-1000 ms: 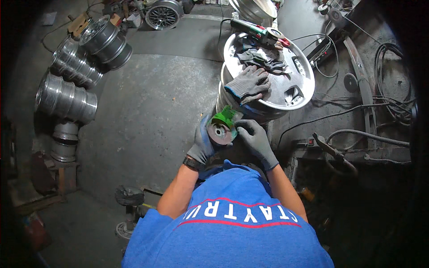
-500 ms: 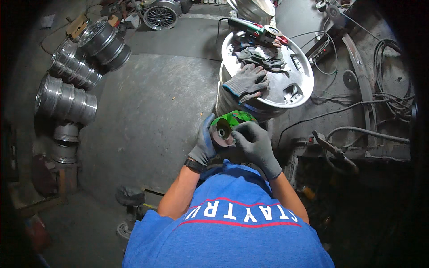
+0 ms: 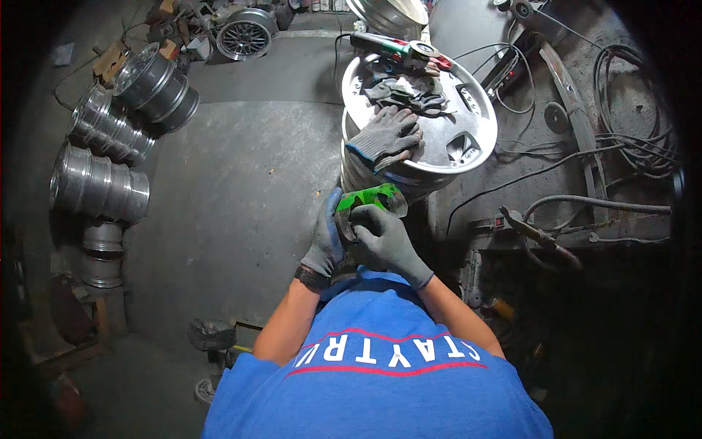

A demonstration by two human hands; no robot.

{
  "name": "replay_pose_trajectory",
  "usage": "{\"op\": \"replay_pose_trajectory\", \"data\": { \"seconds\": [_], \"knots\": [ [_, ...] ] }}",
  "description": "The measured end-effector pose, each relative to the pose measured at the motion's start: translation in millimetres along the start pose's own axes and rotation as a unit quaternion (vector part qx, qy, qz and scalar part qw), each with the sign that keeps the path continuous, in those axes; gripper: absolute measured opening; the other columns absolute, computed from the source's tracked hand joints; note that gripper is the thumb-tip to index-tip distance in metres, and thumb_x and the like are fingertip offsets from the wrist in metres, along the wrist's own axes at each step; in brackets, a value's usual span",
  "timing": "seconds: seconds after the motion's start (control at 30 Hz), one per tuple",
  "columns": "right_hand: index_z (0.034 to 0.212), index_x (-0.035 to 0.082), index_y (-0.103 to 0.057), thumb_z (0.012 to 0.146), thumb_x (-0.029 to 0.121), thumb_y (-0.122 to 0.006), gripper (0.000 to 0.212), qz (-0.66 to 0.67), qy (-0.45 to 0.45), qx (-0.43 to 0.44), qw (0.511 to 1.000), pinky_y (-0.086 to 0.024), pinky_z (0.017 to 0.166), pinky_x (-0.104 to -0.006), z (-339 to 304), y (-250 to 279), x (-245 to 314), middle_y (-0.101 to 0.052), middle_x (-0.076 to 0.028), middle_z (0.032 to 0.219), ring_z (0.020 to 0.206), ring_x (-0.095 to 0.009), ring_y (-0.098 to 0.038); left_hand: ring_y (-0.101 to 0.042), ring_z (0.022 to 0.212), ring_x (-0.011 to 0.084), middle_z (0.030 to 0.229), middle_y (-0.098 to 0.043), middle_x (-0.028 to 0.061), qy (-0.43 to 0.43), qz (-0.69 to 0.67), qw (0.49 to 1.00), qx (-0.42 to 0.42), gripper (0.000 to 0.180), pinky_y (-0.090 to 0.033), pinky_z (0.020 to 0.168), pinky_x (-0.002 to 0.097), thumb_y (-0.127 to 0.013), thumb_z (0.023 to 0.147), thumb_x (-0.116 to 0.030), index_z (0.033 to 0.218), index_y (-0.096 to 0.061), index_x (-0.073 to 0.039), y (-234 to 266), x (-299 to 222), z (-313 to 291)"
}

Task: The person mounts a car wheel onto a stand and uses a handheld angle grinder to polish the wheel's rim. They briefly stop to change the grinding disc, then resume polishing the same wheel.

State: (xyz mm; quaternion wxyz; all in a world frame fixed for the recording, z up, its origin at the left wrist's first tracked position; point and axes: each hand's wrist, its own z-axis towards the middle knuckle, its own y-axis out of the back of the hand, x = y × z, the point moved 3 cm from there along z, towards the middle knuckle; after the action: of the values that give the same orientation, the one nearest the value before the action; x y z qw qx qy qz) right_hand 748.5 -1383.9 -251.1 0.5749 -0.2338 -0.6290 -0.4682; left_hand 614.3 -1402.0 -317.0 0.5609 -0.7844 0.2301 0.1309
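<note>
Close to my body I hold a round grey piece with a bright green outer wrap (image 3: 369, 197); its exact kind is unclear. My left hand (image 3: 326, 238), in a grey glove with a bluish back edge, is closed around its left side. My right hand (image 3: 385, 245), also gloved in grey, has its fingers curled against the near face and covers much of it. Whether those fingertips pinch something small cannot be seen. Just beyond stands an upright stack of wheel rims (image 3: 468, 88), with loose work gloves (image 3: 387, 137) lying on top.
An angle grinder (image 3: 395, 47) rests on the far part of the rim stack. Several polished rims (image 3: 99, 183) are piled at the left, and another rim (image 3: 245, 36) stands at the back. Cables (image 3: 541, 157) and a clamp-like tool (image 3: 537, 233) lie to the right.
The green-wrapped piece has tilted, so its centre hole no longer shows. My right hand has shifted left and nearer across its face. The whole view has swung slightly.
</note>
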Motion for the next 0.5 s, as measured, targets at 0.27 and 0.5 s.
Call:
{"op": "replay_pose_trajectory", "data": {
  "seconds": [0.27, 0.5],
  "knots": [
    [0.113, -0.003, -0.07, 0.097, 0.015, -0.067, 0.025, 0.139, -0.115, 0.044, 0.983, -0.052, 0.086, -0.03, -7.3, 9.1, -6.9, -0.072, -0.006, 0.099, 0.094, -0.012, -0.065, -0.071, 0.098, 0.0211, 0.111, -0.073, 0.0103, 0.015, 0.044, 0.996, -0.074, 0.054, -0.059, 0.088, 0.037, -0.041, 0.106, -0.054, 0.125, -0.066, -0.009, -16.0, 7.2, -9.9],
    [0.109, -0.004, -0.068, 0.097, 0.015, -0.068, 0.023, 0.162, -0.136, 0.034, 0.977, -0.052, 0.084, -0.0282, -3.8, 17.2, -2.4, -0.071, -0.006, 0.097, 0.092, -0.011, -0.064, -0.072, 0.1, 0.0243, 0.117, -0.071, 0.0117, 0.08, -0.023, 0.993, -0.078, 0.053, -0.061, 0.089, 0.0398, -0.045, 0.105, -0.053, 0.13, -0.065, -0.01, -7.1, 13.5, -2.4]
  ]
}}
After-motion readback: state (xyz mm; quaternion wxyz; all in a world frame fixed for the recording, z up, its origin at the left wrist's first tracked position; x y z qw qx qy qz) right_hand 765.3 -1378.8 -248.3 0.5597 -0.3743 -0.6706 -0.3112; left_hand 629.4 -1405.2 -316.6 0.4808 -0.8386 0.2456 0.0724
